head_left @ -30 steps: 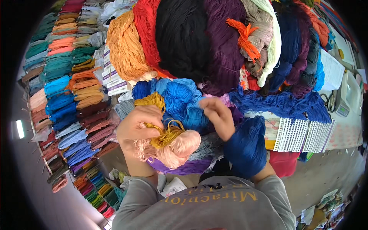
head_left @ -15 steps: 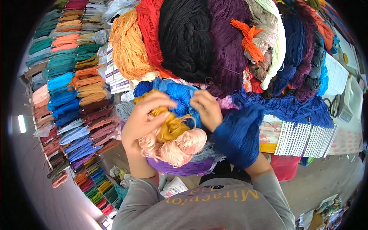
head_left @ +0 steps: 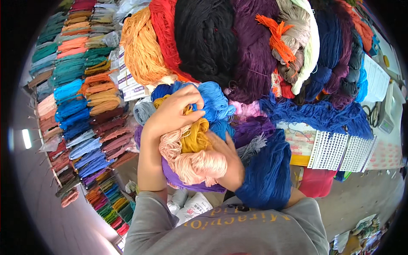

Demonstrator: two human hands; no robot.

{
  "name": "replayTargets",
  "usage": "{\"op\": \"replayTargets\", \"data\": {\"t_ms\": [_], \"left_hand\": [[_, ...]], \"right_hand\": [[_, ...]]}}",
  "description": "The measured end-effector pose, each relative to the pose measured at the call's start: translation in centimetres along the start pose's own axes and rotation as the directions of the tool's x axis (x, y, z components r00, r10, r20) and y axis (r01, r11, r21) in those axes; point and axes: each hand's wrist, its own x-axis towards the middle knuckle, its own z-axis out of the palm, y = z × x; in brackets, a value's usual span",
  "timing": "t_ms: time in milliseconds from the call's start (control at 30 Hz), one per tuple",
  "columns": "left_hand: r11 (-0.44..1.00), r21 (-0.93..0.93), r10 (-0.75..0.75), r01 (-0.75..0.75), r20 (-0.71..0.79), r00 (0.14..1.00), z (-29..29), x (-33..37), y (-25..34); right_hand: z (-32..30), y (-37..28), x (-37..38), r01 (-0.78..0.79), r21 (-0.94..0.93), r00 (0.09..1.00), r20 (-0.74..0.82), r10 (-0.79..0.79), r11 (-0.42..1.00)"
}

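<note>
My left hand [head_left: 176, 108] is curled over the top of a bundle of yarn skeins, its thumb and fingers bent round a mustard skein [head_left: 197, 135]. A pale pink skein [head_left: 204, 165] hangs just below, in loose folds. Against its right side is my right hand [head_left: 228, 155], slightly blurred, with fingers partly hidden by the mustard and pink yarn. A dark blue skein [head_left: 267, 170] is draped round my right forearm. Bright blue skeins [head_left: 214, 102] lie beyond my hands, and a purple skein [head_left: 176, 174] shows under the pink one.
Large orange [head_left: 142, 46], black [head_left: 206, 42] and dark purple [head_left: 253, 51] skeins are heaped at the far side. Racked skeins [head_left: 68, 106] line the left. Perforated white sheets [head_left: 335, 151], a paper [head_left: 376, 80] and a scale [head_left: 389, 114] lie at right.
My right hand has moved down and toward me, from the bright blue yarn to beside the pink skein. The dark blue skein hangs lower. My left hand has shifted slightly away from me.
</note>
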Motion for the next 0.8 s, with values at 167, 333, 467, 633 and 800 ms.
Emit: {"op": "replayTargets", "data": {"t_ms": [167, 333, 467, 633, 800], "left_hand": [[0.97, -0.228, -0.097, 0.082, -0.056, 0.994, -0.7, -1.6, 0.6], [0.947, -0.31, 0.03, -0.085, -0.176, 0.984, -1.4, -5.0, -1.1], [0.863, -0.387, 0.229, -0.325, -0.275, 0.934, -1.5, -7.3, -2.8], [0.682, -0.488, 0.418, -0.545, -0.352, 0.837, -0.7, -8.7, -4.2], [0.604, -0.416, 0.5, -0.679, -0.466, 0.73, 0.2, -9.4, -4.0]], "right_hand": [[0.1, 1.1, -1.1, 0.051, 0.114, 0.994, -0.103, -0.039, 0.992], [-1.9, 3.3, -1.0, 0.093, 0.046, 0.968, -0.237, -0.08, 0.995], [-3.3, 5.3, -0.3, -0.078, 0.066, 0.971, -0.222, 0.09, 0.995], [-2.8, 6.2, -1.0, 0.149, -0.089, 0.987, 0.068, -0.143, 0.985], [-3.7, 5.7, 1.2, -0.066, 0.082, 0.994, -0.083, 0.073, 0.994]]}}
